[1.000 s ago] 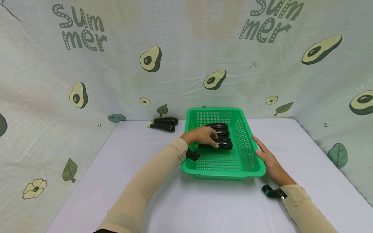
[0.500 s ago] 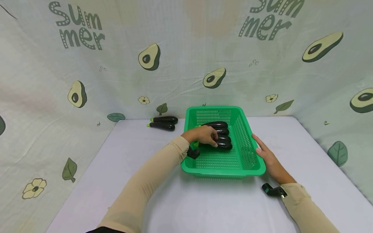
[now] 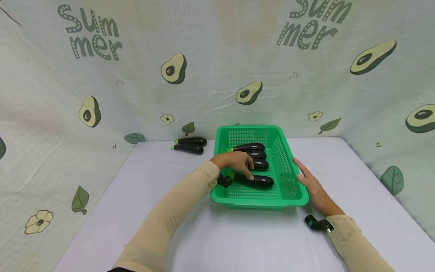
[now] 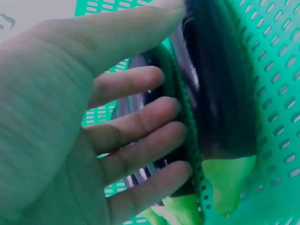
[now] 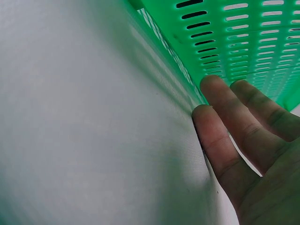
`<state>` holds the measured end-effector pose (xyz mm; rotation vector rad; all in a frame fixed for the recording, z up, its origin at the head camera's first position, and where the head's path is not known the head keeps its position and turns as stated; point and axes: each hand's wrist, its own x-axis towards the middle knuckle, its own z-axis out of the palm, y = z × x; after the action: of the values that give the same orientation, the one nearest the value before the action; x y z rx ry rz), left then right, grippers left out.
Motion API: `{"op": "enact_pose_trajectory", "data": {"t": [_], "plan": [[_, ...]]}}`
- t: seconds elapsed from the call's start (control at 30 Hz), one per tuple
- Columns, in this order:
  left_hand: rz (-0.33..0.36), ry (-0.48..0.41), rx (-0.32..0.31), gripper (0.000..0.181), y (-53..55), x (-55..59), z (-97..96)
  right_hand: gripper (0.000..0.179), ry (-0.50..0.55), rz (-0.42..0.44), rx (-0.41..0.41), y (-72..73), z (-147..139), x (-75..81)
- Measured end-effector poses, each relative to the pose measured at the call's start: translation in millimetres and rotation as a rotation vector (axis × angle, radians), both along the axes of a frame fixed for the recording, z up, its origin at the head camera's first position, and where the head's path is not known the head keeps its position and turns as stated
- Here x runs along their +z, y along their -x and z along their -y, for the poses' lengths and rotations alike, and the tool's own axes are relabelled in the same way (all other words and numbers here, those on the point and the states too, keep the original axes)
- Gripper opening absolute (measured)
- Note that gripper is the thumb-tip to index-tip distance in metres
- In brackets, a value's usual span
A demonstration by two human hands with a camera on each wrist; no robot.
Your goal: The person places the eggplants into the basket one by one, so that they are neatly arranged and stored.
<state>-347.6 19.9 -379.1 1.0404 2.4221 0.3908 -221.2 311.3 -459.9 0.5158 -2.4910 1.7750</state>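
Note:
Inside the green plastic basket (image 3: pixel 259 203) lie several glossy dark eggplants with green caps. My left hand (image 3: pixel 235 160) reaches in over them, its thumb at the top of the nearest eggplant (image 3: pixel 259 181). That eggplant lies apart from the other eggplants (image 3: pixel 261 164), which rest side by side farther back. In the left wrist view the fingers (image 4: pixel 140 122) spread loosely beside it, over the rest of the row. My right hand (image 3: pixel 314 189) is at the basket's right side; in the right wrist view its extended fingertips (image 5: pixel 213 86) touch the slotted wall.
Two more eggplants (image 3: pixel 190 148) lie on the white table (image 3: pixel 159 181), left of the basket at the back. Behind the table hangs a printed cloth (image 3: pixel 210 68). A small black device is strapped at each wrist.
The nearest eggplant has moved toward the front of the basket, opening a gap from the row. My left thumb has moved forward with it. The right hand stays at the basket's side.

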Motion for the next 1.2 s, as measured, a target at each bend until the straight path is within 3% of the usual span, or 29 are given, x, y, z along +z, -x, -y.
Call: {"op": "enact_pose_trajectory", "data": {"t": [0.13,0.4,0.77,1.2], "plan": [[-0.002,0.033,-0.020,0.043,-0.9,-0.9,0.0,0.055,-0.007,-0.001,-0.001,0.4,-0.2,-0.8],[-0.069,0.059,-0.012,0.027,0.9,-3.7,0.3,0.055,-0.009,-0.017,-0.004,-0.2,-0.6,-0.6],[-0.191,0.115,0.034,0.027,1.2,-5.0,2.1,0.055,-0.009,-0.010,-0.002,-1.1,0.5,0.0],[-0.216,0.156,0.072,0.023,1.9,-3.5,3.2,0.055,0.005,-0.033,0.008,-2.4,0.6,0.8]]}}
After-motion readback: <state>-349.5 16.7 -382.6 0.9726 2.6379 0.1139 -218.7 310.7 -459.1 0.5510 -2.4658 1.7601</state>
